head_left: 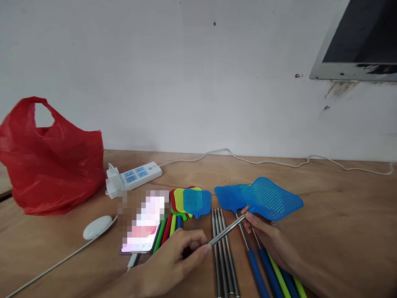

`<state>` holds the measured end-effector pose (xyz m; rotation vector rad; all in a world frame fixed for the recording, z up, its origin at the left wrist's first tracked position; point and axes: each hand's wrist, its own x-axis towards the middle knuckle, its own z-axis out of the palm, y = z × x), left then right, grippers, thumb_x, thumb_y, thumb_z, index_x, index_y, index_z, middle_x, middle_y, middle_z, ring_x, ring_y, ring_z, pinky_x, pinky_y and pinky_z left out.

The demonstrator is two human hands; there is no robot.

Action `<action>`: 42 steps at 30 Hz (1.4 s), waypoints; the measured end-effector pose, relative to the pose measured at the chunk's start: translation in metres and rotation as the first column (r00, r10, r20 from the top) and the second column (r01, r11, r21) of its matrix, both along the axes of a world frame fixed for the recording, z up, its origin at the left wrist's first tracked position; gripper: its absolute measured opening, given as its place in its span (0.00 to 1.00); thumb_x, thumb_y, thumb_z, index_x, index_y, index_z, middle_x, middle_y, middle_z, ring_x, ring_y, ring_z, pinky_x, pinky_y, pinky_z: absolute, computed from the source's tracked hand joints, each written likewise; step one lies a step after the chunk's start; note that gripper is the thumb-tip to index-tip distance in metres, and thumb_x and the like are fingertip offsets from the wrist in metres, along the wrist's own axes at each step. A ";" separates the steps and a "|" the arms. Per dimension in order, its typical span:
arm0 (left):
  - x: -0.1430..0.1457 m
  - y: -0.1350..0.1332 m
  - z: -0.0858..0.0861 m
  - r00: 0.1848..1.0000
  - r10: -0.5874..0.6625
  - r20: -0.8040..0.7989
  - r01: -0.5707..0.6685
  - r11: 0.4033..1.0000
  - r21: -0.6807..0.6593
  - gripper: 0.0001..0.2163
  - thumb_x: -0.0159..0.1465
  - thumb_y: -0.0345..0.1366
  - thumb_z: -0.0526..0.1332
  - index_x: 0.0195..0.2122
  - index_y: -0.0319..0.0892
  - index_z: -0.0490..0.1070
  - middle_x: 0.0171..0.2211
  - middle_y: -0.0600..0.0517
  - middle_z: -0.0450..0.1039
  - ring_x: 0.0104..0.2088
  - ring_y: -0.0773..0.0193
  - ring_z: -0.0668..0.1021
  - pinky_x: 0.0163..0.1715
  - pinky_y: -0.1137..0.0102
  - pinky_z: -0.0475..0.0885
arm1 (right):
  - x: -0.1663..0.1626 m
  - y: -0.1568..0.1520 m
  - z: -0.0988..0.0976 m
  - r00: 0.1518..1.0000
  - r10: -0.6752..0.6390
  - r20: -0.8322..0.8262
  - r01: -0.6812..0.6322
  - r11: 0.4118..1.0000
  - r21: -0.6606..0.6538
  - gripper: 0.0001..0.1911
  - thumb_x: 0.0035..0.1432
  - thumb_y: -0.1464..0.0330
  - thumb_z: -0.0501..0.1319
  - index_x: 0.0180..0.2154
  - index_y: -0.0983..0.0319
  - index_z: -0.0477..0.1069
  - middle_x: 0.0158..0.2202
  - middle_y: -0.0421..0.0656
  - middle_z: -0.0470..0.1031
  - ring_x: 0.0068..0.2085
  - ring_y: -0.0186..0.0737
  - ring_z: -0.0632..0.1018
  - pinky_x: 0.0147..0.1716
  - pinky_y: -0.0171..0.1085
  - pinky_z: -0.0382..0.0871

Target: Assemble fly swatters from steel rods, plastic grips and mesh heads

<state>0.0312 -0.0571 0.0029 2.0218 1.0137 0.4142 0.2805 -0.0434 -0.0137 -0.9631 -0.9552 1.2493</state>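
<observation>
Two hands: both clasp one metal rod [228,229], the left hand [178,256] on its nearer end, the right hand [263,231] pinching its farther end.
Rod's long axis: slants away and rightward from the left fingers to the right ones, crossing over the loose rods [221,256] on the desk [347,231].
Blue swatter head [274,198]: just beyond the rod's farther end, the right hand nearer, its neck by those fingertips; whether rod and neck are joined, cannot tell.
</observation>
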 end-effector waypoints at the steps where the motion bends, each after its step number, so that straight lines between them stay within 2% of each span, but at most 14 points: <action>1: 0.000 0.000 0.000 1.000 -0.002 -0.003 0.002 1.000 -0.003 0.18 0.73 0.50 0.49 0.31 0.44 0.63 0.26 0.59 0.57 0.28 0.66 0.62 0.26 0.72 0.56 | 0.001 0.001 0.000 0.999 -0.012 -0.037 0.011 1.000 -0.011 0.17 0.40 0.55 0.77 0.27 0.58 0.80 0.24 0.38 0.72 0.26 0.36 0.69 0.30 0.38 0.66; 6: -0.002 -0.001 0.003 0.999 0.018 -0.049 -0.016 0.999 0.040 0.18 0.73 0.50 0.49 0.30 0.44 0.61 0.27 0.58 0.57 0.29 0.65 0.63 0.28 0.71 0.58 | 0.011 0.009 0.003 0.981 -0.077 -0.176 0.072 0.997 -0.034 0.13 0.41 0.60 0.78 0.26 0.58 0.80 0.26 0.40 0.76 0.26 0.34 0.70 0.24 0.34 0.65; 10: -0.002 -0.002 0.004 0.997 0.013 -0.072 -0.010 0.999 0.044 0.19 0.73 0.51 0.48 0.31 0.44 0.61 0.27 0.58 0.58 0.30 0.65 0.64 0.29 0.71 0.59 | 0.014 0.007 0.004 0.984 -0.029 -0.177 0.015 0.997 -0.079 0.17 0.43 0.54 0.75 0.29 0.60 0.82 0.22 0.41 0.74 0.25 0.37 0.71 0.24 0.35 0.68; 13: -0.002 -0.002 0.003 0.996 0.030 -0.088 -0.026 0.999 0.046 0.19 0.73 0.52 0.48 0.31 0.44 0.61 0.27 0.58 0.59 0.30 0.64 0.64 0.29 0.71 0.58 | 0.015 0.005 0.001 0.978 -0.001 -0.210 -0.022 0.994 -0.106 0.21 0.48 0.49 0.70 0.30 0.60 0.82 0.22 0.42 0.74 0.26 0.39 0.72 0.24 0.36 0.70; 18: -0.005 -0.001 0.000 0.992 0.053 -0.115 -0.041 0.994 0.100 0.18 0.73 0.51 0.48 0.31 0.44 0.62 0.27 0.58 0.60 0.30 0.64 0.65 0.30 0.70 0.58 | 0.019 0.011 0.000 0.977 -0.093 -0.194 0.066 0.988 -0.140 0.20 0.46 0.49 0.70 0.26 0.60 0.80 0.16 0.39 0.68 0.20 0.35 0.66 0.21 0.34 0.67; 22: -0.003 -0.001 0.001 0.987 0.051 -0.155 -0.027 0.988 0.151 0.18 0.73 0.50 0.46 0.31 0.44 0.62 0.27 0.56 0.62 0.30 0.62 0.67 0.31 0.69 0.58 | 0.015 0.010 0.005 0.994 -0.017 -0.104 0.008 0.996 -0.087 0.21 0.46 0.48 0.71 0.27 0.60 0.79 0.16 0.38 0.69 0.19 0.33 0.67 0.20 0.32 0.65; 25: 0.001 -0.003 0.003 0.981 0.037 -0.190 -0.004 0.985 0.170 0.18 0.73 0.49 0.45 0.31 0.44 0.62 0.28 0.55 0.64 0.31 0.61 0.68 0.32 0.68 0.59 | 0.006 0.002 0.003 0.997 0.071 -0.027 -0.072 0.997 -0.021 0.21 0.52 0.48 0.68 0.30 0.60 0.79 0.17 0.39 0.71 0.20 0.34 0.70 0.23 0.33 0.67; 29: 0.001 -0.004 0.002 0.977 0.007 -0.212 0.031 0.984 0.174 0.17 0.74 0.47 0.45 0.33 0.45 0.63 0.30 0.54 0.67 0.32 0.59 0.70 0.33 0.67 0.59 | -0.002 -0.007 -0.003 0.974 0.227 -0.022 -0.227 0.974 -0.015 0.21 0.58 0.48 0.63 0.32 0.60 0.78 0.21 0.40 0.74 0.21 0.34 0.71 0.22 0.33 0.67; 34: 0.000 -0.003 0.006 0.974 0.007 -0.225 0.033 0.984 0.173 0.18 0.74 0.48 0.45 0.33 0.44 0.63 0.29 0.54 0.67 0.32 0.60 0.70 0.33 0.68 0.60 | -0.002 -0.007 -0.002 0.965 0.258 -0.039 -0.257 0.966 0.017 0.22 0.59 0.48 0.62 0.34 0.61 0.77 0.21 0.41 0.75 0.21 0.33 0.72 0.22 0.32 0.68; 38: 0.002 -0.005 0.010 0.975 0.005 -0.224 0.031 0.987 0.156 0.18 0.74 0.48 0.45 0.33 0.44 0.64 0.30 0.55 0.67 0.33 0.60 0.70 0.34 0.68 0.60 | -0.002 -0.009 -0.006 0.947 0.321 -0.006 -0.321 0.947 0.022 0.16 0.58 0.54 0.67 0.38 0.60 0.78 0.25 0.41 0.77 0.25 0.34 0.76 0.22 0.31 0.70; 42: 0.001 -0.011 0.010 0.971 -0.044 -0.235 0.076 0.989 0.130 0.17 0.75 0.48 0.45 0.34 0.45 0.64 0.31 0.55 0.68 0.33 0.61 0.71 0.33 0.69 0.61 | -0.001 -0.013 -0.012 0.919 0.389 0.068 -0.390 0.921 0.006 0.13 0.56 0.57 0.70 0.36 0.60 0.77 0.27 0.41 0.78 0.28 0.34 0.78 0.24 0.31 0.72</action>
